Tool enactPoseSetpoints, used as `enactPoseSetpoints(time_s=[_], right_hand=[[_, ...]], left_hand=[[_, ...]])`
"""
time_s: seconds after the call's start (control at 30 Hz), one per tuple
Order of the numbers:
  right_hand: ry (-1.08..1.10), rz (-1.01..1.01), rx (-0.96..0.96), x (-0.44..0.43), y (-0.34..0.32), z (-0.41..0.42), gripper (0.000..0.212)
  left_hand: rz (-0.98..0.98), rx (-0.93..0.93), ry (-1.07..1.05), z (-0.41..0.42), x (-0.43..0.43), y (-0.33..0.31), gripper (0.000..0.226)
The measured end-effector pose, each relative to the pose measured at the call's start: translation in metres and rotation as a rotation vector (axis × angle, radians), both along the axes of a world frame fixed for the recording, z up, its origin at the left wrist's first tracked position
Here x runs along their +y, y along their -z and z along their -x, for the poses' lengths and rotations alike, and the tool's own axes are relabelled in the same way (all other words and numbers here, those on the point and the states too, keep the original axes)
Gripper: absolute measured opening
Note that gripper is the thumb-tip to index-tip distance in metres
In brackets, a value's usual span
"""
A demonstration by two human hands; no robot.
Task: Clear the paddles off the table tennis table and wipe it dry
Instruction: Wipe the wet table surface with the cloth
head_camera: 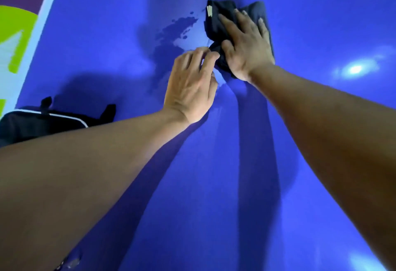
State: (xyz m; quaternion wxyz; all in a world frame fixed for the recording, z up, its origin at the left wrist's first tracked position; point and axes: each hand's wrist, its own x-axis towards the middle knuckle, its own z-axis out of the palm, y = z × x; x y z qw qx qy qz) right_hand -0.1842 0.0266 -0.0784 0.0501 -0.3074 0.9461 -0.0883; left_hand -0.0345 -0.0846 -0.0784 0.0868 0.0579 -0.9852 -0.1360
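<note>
A dark cloth (222, 17) lies bunched on the blue table tennis table (214, 185), on its faint centre line. My right hand (246, 46) presses flat on the cloth with fingers spread. Beside it, my left hand (192, 86) has its fingers curled at the cloth's near corner and pinches it. A patch of water (177, 28) spreads just left of the cloth, with smaller wet marks nearer to me. No paddles are in view.
A black bag with white piping (40, 124) lies at the table's left edge. The white edge line (42, 24) runs up the left side, with purple and green floor beyond. A light glares on the right half.
</note>
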Motion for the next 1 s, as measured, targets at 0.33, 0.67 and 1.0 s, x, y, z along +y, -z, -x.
enactPoseSetpoints(time_s=[0.33, 0.67, 1.0], right_hand=[[-0.074, -0.003, -0.043, 0.038, 0.002, -0.197, 0.063], [-0.142, 0.043, -0.090, 0.075, -0.004, -0.408, 0.066], [-0.218, 0.076, -0.053, 0.064, 0.003, -0.422, 0.065]], left_hand=[[-0.119, -0.151, -0.269, -0.266, 0.057, 0.005, 0.050], [-0.185, -0.238, -0.324, -0.415, 0.087, -0.007, 0.058], [-0.198, -0.255, -0.288, -0.463, 0.065, -0.004, 0.066]])
